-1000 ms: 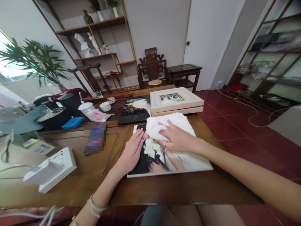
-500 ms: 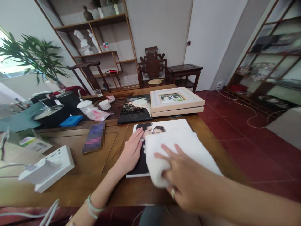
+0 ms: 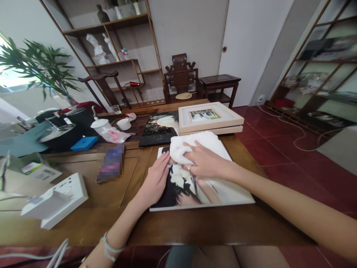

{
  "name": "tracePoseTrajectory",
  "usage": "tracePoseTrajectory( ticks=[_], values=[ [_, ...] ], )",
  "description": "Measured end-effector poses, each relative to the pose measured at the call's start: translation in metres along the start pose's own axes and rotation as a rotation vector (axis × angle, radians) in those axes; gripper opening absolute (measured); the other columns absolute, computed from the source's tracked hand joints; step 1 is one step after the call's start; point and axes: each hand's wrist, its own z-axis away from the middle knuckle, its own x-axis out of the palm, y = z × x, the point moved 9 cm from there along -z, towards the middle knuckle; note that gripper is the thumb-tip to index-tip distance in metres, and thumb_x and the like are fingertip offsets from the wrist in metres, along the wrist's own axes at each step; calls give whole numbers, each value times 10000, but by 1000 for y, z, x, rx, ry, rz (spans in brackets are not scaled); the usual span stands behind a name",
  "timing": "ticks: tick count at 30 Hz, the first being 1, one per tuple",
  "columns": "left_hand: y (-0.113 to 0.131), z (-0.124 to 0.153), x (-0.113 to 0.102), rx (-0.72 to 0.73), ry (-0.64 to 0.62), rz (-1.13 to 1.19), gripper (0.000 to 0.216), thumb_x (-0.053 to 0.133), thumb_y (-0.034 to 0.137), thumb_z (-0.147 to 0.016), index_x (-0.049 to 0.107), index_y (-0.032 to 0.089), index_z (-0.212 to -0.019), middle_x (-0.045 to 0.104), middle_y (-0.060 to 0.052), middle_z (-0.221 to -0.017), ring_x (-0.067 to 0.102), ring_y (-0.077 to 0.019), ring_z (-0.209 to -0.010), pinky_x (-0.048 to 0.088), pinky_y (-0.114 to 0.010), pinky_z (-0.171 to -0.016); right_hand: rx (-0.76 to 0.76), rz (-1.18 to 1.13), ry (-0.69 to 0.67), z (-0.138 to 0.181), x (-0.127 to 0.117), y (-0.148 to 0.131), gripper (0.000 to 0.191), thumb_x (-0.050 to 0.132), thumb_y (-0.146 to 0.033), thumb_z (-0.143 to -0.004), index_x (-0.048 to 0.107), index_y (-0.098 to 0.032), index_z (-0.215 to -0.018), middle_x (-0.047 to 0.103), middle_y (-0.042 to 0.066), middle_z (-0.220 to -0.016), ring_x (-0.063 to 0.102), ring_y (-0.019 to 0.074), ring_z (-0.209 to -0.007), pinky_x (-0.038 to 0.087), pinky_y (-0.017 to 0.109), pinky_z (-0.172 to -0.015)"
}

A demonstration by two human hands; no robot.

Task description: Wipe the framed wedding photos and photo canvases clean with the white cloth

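Observation:
A photo album or photo panel (image 3: 181, 191) with a wedding-style picture lies flat near the table's front edge; I cannot tell which of the two it is. My left hand (image 3: 157, 182) rests flat on its left side, fingers stretched out and holding nothing. On the panel's far part, my right hand (image 3: 202, 160) presses a bunched white towel (image 3: 195, 139), with its fingers curled into the cloth. The towel hides the top of the picture.
Behind the panel lie a dark photo panel (image 3: 158, 130) and stacked pale wooden frames (image 3: 211, 118). To the left are a white power strip (image 3: 67, 201), a small open box (image 3: 39, 167), a blue box (image 3: 84, 143), a white teapot (image 3: 100, 125) and a dark pot (image 3: 58, 133).
My right hand has slid the towel away from me, to the far edge of the panel, uncovering the picture's lower part. My left hand has stayed in place.

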Motion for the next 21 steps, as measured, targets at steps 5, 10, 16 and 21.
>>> tracePoseTrajectory(
  ticks=[5,10,16,21],
  values=[
    [6,-1,-6,12,50,87,453,286,339,-954,388,186,-1368,344,-76,-1473,266,-198,-1374,191,-423,-1136,-5,30,72,-9,0,-3,321,455,-167,-779,638,-154,-1042,496,115,-1363,228,370,-1353,168,661,-1018],
    [9,-1,-21,9,204,170,453,280,348,-957,429,148,-1335,382,-87,-1451,331,-183,-1343,220,-384,-1134,-129,0,-30,18,11,-54,286,496,-218,-771,688,-129,-963,437,144,-1407,192,404,-1356,129,693,-1016],
    [2,-2,-20,-54,201,144,460,262,357,-956,511,118,-1260,494,-110,-1365,440,-185,-1274,301,-377,-1101,-281,-115,-204,69,14,-99,216,596,-305,-757,717,-198,-900,415,68,-1429,198,388,-1360,103,650,-1069],
    [8,-4,-14,16,131,66,380,390,324,-921,590,123,-1174,532,-113,-1329,454,-213,-1264,331,-403,-1085,-49,-183,-157,83,3,-62,260,573,-224,-766,679,-218,-1003,556,70,-1315,281,266,-1356,110,488,-1136]
  ],
)
